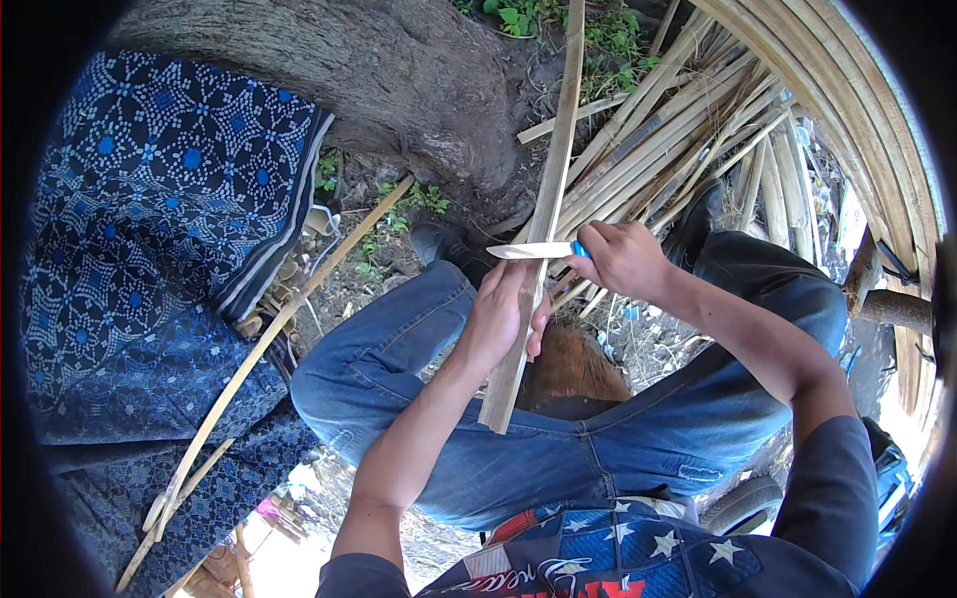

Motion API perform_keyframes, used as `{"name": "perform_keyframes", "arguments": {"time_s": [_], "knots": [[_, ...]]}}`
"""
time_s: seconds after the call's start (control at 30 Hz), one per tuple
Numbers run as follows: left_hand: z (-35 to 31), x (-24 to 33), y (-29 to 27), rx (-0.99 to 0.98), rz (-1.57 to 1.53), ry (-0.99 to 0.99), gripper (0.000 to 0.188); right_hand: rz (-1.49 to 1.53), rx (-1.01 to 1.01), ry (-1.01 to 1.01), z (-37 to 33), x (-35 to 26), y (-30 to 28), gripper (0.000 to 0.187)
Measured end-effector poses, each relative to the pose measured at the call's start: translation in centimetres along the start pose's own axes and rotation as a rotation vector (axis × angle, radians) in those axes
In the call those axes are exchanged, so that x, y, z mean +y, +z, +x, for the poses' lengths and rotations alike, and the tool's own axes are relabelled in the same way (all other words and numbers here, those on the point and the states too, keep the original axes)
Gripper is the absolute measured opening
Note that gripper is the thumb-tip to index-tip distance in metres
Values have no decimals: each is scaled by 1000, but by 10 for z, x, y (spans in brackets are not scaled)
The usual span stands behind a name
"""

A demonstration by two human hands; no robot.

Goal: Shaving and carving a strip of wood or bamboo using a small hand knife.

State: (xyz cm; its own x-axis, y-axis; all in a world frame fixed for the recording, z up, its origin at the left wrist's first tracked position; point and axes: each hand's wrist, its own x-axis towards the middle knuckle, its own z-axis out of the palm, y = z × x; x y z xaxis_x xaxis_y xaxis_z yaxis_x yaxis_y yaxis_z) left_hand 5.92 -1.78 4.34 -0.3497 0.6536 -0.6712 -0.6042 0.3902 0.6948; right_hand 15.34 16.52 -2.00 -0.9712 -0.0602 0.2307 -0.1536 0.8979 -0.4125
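Observation:
A long flat wooden strip, probably bamboo or a similar split stem, runs from near my lap up past the top of the view. My left hand is closed around its lower part, fingers wrapped under it. My right hand grips the blue handle of a knife. The knife's pale blade lies across the strip, its tip pointing left just above my left hand. Most of the handle is hidden inside my right fist. Below the strip, between my legs, stands a brown wood stump.
A thick tree trunk lies across the upper left. Blue patterned cloth hangs at left, with a thin pole leaning beside it. Split strips are piled ahead on the ground. Bent strips curve along the right.

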Motion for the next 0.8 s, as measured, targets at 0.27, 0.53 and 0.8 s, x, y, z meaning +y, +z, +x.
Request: {"name": "perform_keyframes", "arguments": {"time_s": [0.27, 0.53, 0.8], "knots": [[0, 1, 0, 43, -16, -9, 45, -101, 83, -47, 13, 37, 8, 37], [-12, -1, 8, 42, -4, -31, 44, -72, -221, 1006, 18, 147, 2, 60], [-4, 3, -3, -19, -204, -90, 43, 404, 140, 685, 27, 69, 1, 62]]}}
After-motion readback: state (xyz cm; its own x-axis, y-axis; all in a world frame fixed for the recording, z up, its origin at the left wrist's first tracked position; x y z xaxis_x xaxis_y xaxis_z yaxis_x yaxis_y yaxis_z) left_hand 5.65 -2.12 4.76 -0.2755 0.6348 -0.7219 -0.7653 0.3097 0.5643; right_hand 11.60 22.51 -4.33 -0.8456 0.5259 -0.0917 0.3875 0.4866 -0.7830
